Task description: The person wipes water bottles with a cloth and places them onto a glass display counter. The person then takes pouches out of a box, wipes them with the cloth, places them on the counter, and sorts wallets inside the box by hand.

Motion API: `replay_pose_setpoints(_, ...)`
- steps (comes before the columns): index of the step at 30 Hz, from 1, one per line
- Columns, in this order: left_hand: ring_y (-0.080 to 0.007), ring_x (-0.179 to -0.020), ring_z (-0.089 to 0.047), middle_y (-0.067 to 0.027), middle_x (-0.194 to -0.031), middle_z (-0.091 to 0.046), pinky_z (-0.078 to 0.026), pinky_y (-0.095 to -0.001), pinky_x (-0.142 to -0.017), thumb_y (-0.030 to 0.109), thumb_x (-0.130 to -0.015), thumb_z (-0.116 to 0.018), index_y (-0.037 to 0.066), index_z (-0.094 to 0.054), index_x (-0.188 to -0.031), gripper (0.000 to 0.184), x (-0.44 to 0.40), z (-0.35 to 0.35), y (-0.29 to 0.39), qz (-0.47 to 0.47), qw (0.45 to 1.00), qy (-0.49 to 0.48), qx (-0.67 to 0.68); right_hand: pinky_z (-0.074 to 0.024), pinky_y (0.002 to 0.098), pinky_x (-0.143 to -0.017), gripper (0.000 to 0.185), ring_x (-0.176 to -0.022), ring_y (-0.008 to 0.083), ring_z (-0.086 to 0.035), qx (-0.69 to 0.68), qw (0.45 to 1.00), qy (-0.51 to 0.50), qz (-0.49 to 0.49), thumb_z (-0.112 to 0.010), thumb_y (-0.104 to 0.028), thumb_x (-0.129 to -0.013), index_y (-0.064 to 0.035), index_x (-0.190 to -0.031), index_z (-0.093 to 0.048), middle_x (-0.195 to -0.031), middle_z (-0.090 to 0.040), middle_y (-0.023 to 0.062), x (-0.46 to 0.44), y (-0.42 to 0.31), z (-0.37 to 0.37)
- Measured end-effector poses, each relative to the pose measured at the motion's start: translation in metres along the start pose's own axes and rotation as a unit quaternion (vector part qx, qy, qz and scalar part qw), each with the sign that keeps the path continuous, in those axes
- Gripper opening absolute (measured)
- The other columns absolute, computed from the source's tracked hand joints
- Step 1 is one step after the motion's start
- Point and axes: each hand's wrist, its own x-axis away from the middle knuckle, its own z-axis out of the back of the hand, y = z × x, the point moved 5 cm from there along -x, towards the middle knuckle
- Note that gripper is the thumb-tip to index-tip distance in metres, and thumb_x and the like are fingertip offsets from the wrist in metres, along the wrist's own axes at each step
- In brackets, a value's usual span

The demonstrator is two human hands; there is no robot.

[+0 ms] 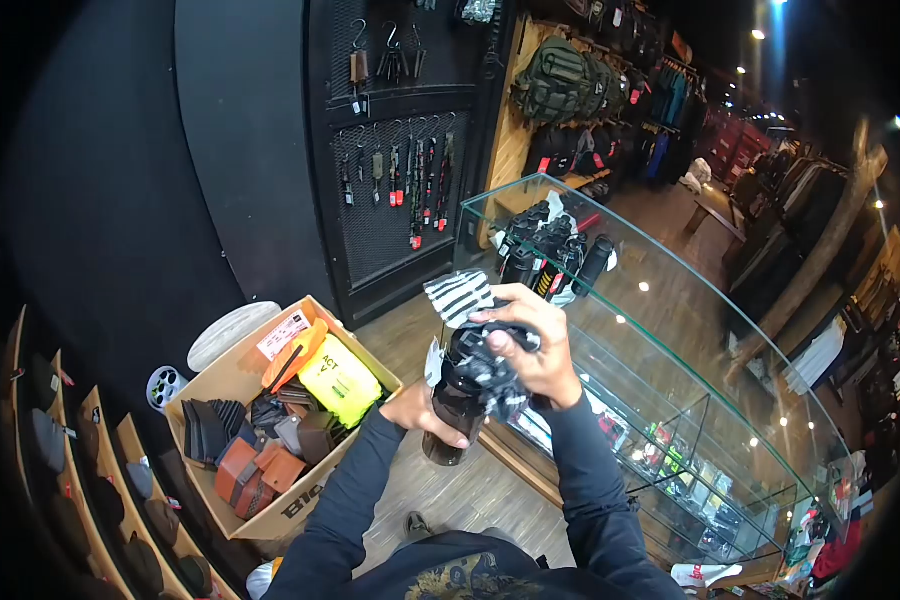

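Glass covers the display case (670,330) to your right. Your left hand (422,410) wraps the dark bottle (456,418) before you, seemingly to steady it, while your right hand (536,345) bunches black-and-white cloth (502,385) at its upper part, likely to hold the fabric close.

There are two hands, one left hand (425,412) and one right hand (540,345), with one bottle (448,440) and at least one striped cloth (458,298) between them. I count one box (318,488), one yellow pouch (338,380), one shoe (416,523), one glass case (710,380) and one trunk (832,250). Several lanyards (415,195) and caps (50,440) overlap too much to count
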Motion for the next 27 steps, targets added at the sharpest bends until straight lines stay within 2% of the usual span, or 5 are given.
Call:
replay_pose_setpoints(3, -0.0191, -0.097, -0.062, -0.0043, -0.108, -0.066, -0.05, -0.0343, -0.09, 0.012, -0.059, -0.09, 0.005, -0.062, -0.114, 0.062, -0.003, 0.014, -0.006, -0.039, 0.995, 0.07, -0.06, -0.0547, 0.0411, -0.089, 0.029, -0.106, 0.0345, -0.065, 0.2, 0.974, -0.029, 0.098, -0.079, -0.017, -0.076, -0.0068, -0.101, -0.07, -0.114, -0.066, 0.0136, -0.01, -0.026, -0.011)
replay_pose_setpoints(4, -0.0226, -0.097, -0.063, -0.0076, -0.107, -0.065, -0.051, -0.0364, -0.089, 0.017, -0.055, -0.09, 0.004, -0.062, -0.111, 0.065, -0.005, 0.019, 0.007, -0.163, 0.922, 0.179, -0.302, -0.0546, 0.0421, -0.09, 0.034, -0.111, 0.0343, -0.064, 0.259, 0.957, -0.073, 0.106, -0.08, -0.017, -0.072, -0.0067, -0.102, -0.068, -0.116, -0.065, 0.012, -0.012, -0.03, -0.019)
replay_pose_setpoints(20, -0.0253, -0.093, -0.069, -0.0161, -0.103, -0.07, -0.053, -0.0352, -0.087, 0.024, -0.054, -0.089, 0.0, -0.06, -0.116, 0.072, -0.017, 0.059, -0.006, -0.123, 0.923, 0.264, -0.251, -0.0575, 0.0393, -0.083, 0.023, -0.095, 0.0322, -0.072, 0.175, 0.977, 0.047, 0.111, -0.079, -0.008, -0.076, -0.0025, -0.098, -0.073, -0.097, -0.072, 0.0162, 0.012, 0.007, -0.032)
replay_pose_setpoints(24, -0.0268, -0.086, -0.069, -0.0141, -0.092, -0.069, -0.053, -0.0351, -0.083, 0.02, -0.05, -0.084, 0.0, -0.06, -0.106, 0.065, -0.031, 0.056, 0.015, -0.088, 0.907, 0.282, -0.299, -0.0465, 0.0268, -0.063, 0.024, -0.072, 0.0084, -0.058, 0.056, 0.956, 0.224, -0.183, -0.064, -0.025, -0.098, -0.0013, -0.096, -0.07, -0.083, -0.068, 0.0015, 0.0, 0.073, 0.016)
replay_pose_setpoints(27, -0.0226, -0.097, -0.064, -0.0138, -0.105, -0.064, -0.05, -0.0348, -0.09, 0.017, -0.05, -0.089, 0.003, -0.041, -0.119, 0.085, -0.041, 0.056, 0.013, -0.155, 0.902, 0.305, -0.263, -0.0449, 0.0253, -0.071, 0.039, -0.079, 0.0069, -0.056, -0.163, 0.879, 0.359, -0.268, -0.055, -0.037, -0.103, -0.0004, -0.1, -0.068, -0.09, -0.067, -0.0007, 0.013, 0.127, 0.045)
